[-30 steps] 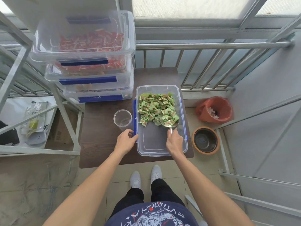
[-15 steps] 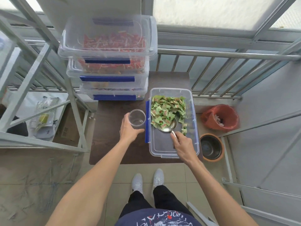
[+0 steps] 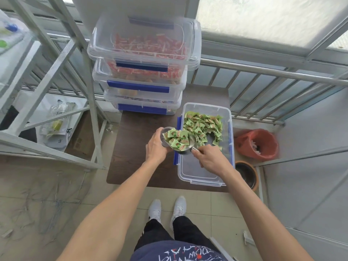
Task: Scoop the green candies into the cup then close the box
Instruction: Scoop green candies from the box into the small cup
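1. The green candies (image 3: 204, 126) lie heaped in the far half of the open clear box (image 3: 199, 172); the near half is bare.
2. My right hand (image 3: 211, 159), closed on the handle, holds a metal scoop (image 3: 185, 146) piled with candies over the box's left rim.
3. My left hand (image 3: 156, 147) wraps the clear cup (image 3: 166, 131), just left of the box, touching the scoop's load.
4. The box sits on a dark table (image 3: 135, 147).
5. Left of the box and further back stand three stacked lidded boxes (image 3: 143, 72).
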Tool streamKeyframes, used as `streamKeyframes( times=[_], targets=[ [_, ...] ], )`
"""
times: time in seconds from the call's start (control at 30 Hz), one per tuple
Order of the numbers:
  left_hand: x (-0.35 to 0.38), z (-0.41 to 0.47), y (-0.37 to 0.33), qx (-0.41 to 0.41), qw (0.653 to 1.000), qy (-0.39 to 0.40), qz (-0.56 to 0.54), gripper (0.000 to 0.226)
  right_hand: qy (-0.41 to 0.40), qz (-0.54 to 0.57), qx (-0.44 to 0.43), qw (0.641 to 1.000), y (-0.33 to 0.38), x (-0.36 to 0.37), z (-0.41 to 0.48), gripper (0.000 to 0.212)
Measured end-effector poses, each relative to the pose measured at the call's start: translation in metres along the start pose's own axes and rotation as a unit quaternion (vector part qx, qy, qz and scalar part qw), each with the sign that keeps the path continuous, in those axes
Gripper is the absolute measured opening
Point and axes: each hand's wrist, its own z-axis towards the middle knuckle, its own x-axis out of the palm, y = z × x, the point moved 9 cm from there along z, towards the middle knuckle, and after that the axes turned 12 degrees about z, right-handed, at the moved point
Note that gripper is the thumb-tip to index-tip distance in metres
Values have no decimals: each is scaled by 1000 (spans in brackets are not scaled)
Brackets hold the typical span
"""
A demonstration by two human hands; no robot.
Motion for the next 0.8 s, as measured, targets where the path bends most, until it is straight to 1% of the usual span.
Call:
streamKeyframes(
  times=[0.1, 0.27, 0.4, 0.5, 0.6, 0.67, 0.8],
  targets=[
    [-1, -5, -4, 12, 1000, 4, 26, 72, 5, -33, 14, 999, 13, -3, 2, 53],
    [-1, -8, -6, 24, 999, 3, 46, 82, 18, -84, 37, 996, 36, -3, 4, 28],
    [-2, -9, -6, 19, 999, 2, 48, 78, 17, -94, 50, 994, 50, -6, 6, 31],
    [-2, -9, -5, 19, 998, 3, 55, 81, 23, -90, 71, 993, 55, -7, 3, 33],
    [-2, -9, -4, 21, 998, 3, 61, 80, 38, -84, 82, 992, 68, -9, -4, 26],
    [-2, -9, -6, 22, 998, 3, 64, 80, 57, -110, 76, 989, 73, -8, -7, 26],
    [0, -7, -2, 4, 998, 16, 58, 81, 8, -59, 84, 995, 63, -15, 3, 22]
  ],
)
